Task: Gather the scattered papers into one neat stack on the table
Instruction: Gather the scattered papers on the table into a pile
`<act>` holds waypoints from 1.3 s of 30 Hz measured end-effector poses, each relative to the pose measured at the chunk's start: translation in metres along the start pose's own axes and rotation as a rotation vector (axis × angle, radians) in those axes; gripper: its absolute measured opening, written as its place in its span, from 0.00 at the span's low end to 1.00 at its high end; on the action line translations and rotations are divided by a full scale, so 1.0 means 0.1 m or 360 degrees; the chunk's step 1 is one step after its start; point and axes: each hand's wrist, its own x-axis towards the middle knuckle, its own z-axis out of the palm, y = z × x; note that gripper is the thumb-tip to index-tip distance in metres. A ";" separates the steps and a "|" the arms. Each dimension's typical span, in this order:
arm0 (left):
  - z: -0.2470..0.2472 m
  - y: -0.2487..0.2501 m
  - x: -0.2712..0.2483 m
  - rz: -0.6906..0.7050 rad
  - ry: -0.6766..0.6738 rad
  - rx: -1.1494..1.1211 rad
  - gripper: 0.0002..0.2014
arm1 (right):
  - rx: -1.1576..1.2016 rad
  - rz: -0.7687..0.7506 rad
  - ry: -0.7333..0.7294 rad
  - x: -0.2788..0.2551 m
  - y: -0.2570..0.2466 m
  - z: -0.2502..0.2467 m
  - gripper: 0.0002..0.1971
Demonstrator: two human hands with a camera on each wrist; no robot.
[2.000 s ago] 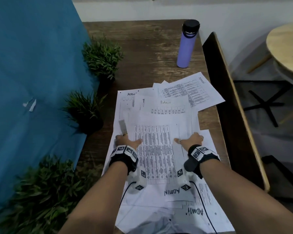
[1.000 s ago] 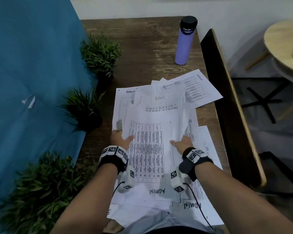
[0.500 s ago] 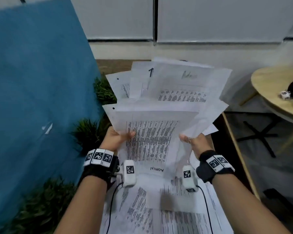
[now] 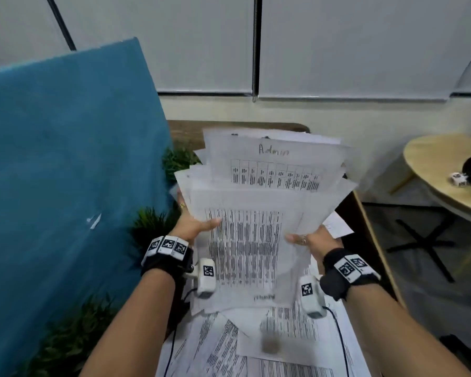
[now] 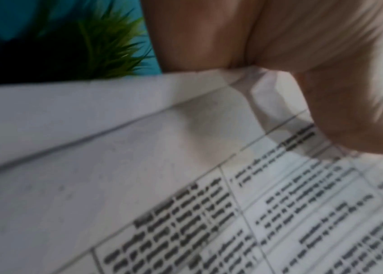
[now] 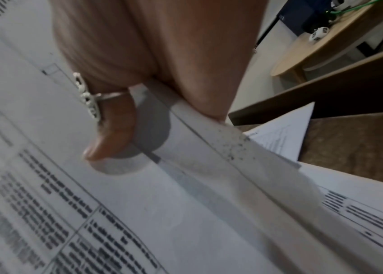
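Both hands clamp a fanned bundle of papers lifted off the table: left hand pinches its left edge, right hand its right edge. More loose sheets lie below the hands, nearer the body.

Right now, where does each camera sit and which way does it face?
Head: on the head, facing forward and down at the papers; both forearms, left hand, right hand show.
Left wrist: along the left hand at the sheets' left edge; thumb shows.
Right wrist: along the right hand at the right edge; ringed thumb shows.
All share the papers.
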 end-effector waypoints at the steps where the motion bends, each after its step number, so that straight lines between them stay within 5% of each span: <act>1: 0.04 -0.01 -0.02 -0.0039 -0.0057 0.0019 0.62 | -0.0022 0.0049 -0.0028 0.00 0.04 -0.02 0.20; 6: 0.14 -0.13 -0.01 -0.0107 -0.0120 0.0037 0.54 | -0.0117 0.0068 -0.0115 0.07 0.18 -0.19 0.31; 13: 0.22 -0.05 0.01 0.0161 -0.0069 0.0109 0.26 | 0.0092 -0.0164 -0.0009 0.00 -0.14 -0.21 0.28; 17: 0.18 -0.08 0.02 0.0197 -0.0062 -0.0001 0.37 | 0.0065 -0.0222 -0.0098 -0.03 -0.19 -0.24 0.32; 21: 0.33 -0.21 0.02 -0.0064 -0.0081 0.0153 0.51 | -0.0047 -0.0127 0.0112 0.08 0.09 -0.20 0.38; 24: 0.39 -0.15 0.04 -0.0020 0.0070 0.0080 0.38 | -0.0045 -0.0208 0.0270 0.07 0.02 -0.17 0.21; 27: 0.37 -0.01 0.04 0.0150 0.0087 -0.0007 0.21 | 0.0018 -0.0363 0.0262 0.00 -0.22 -0.16 0.18; 31: 0.33 0.00 0.07 0.0239 0.0059 0.0015 0.23 | 0.0000 -0.0423 0.0224 -0.04 -0.34 -0.12 0.26; 36: 0.42 -0.28 0.00 -0.0002 0.0164 0.0034 0.37 | -0.0041 -0.0290 0.0439 -0.03 -0.05 0.04 0.18; 39: 0.48 -0.17 -0.01 0.0093 0.0197 0.0030 0.28 | 0.0037 -0.0333 0.0442 -0.04 -0.16 0.03 0.19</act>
